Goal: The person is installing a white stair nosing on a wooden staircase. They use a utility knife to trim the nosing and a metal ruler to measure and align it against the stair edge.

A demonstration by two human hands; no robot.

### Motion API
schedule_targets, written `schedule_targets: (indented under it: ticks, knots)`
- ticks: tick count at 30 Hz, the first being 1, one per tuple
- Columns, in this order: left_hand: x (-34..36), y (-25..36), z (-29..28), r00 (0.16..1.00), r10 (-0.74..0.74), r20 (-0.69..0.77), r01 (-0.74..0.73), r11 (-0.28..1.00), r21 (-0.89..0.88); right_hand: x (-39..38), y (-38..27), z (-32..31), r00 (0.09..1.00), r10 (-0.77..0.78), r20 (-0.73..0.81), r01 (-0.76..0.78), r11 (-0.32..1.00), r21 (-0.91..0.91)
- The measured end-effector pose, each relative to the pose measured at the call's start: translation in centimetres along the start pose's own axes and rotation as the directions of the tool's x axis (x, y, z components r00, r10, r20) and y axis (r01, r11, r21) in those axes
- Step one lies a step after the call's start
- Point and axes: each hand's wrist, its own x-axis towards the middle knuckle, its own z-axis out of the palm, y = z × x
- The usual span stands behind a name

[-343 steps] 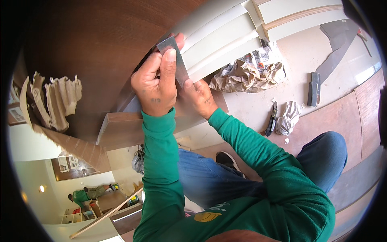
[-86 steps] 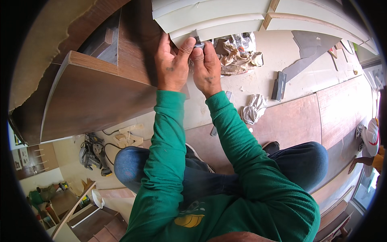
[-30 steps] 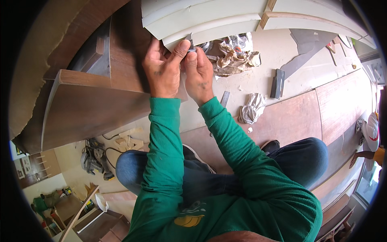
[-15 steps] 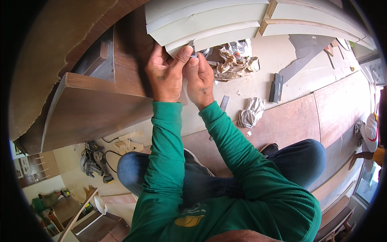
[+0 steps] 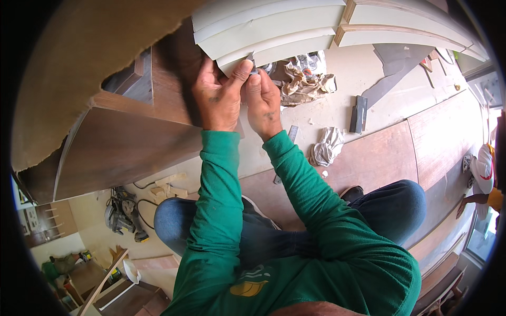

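Both hands are raised together at the lower corner of a stack of pale cream panels [image 5: 274,39], where the panels meet a dark brown wooden cabinet [image 5: 132,152]. The left hand [image 5: 219,97] has its grip closed: thumb and forefinger pinch a small grey strip [image 5: 252,59] at the panel corner, with the remaining fingers curled against the cabinet face. The right hand [image 5: 263,102] sits just beside the left, touching it, with its fingertips brought together at the same grey strip; its grip is closed on the strip as well. The strip is mostly hidden by the fingers, so its exact kind cannot be determined. Both forearms wear green sleeves and enter from the lower edge. Below the hands, the person's knees in blue jeans [image 5: 390,210] rest over brown floor boards [image 5: 421,142]. On the pale floor near the right hand lies crumpled paper [image 5: 303,79]; a crumpled white rag [image 5: 327,147] lies farther down at the edge of the boards, and a dark rectangular block [image 5: 359,113] lies just right of it. A small flat grey metal piece [image 5: 292,133] lies between the right forearm and the rag. A power tool with cable [image 5: 121,218] lies on the floor under the cabinet, left of the person. Another person [image 5: 482,174] is partly visible at the far right edge.
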Motion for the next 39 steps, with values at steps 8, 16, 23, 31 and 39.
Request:
schedule_targets:
  ticks: [8,16,23,31,39]
  knots:
    - [0.6,-0.1,-1.0,0.995,-0.035,0.088,0.033,0.999,0.023,0.3,0.0,-0.3,0.992,0.1,0.075,-0.111,0.982,0.15]
    - [-0.2,-2.6,-0.8,0.999,0.011,-0.032,-0.012,1.0,-0.021,-3.4,0.2,-3.7,0.936,-0.16,-0.314,0.155,0.987,-0.04]
    - [-0.5,-2.5,4.2,0.98,-0.031,-0.196,0.026,0.999,-0.031,-1.5,4.8,-24.2,0.5,-0.067,-0.863,-0.547,0.748,-0.375]
    - [-0.9,-2.2,4.3,0.981,-0.086,-0.175,0.063,0.989,-0.133,-8.4,11.6,-30.3,0.582,0.029,-0.812,-0.799,0.205,-0.565]
    - [-1.4,-2.4,4.0,0.98,-0.075,-0.187,0.058,0.994,-0.096,-9.6,9.4,-26.4,0.789,-0.211,-0.577,-0.591,-0.004,-0.807]
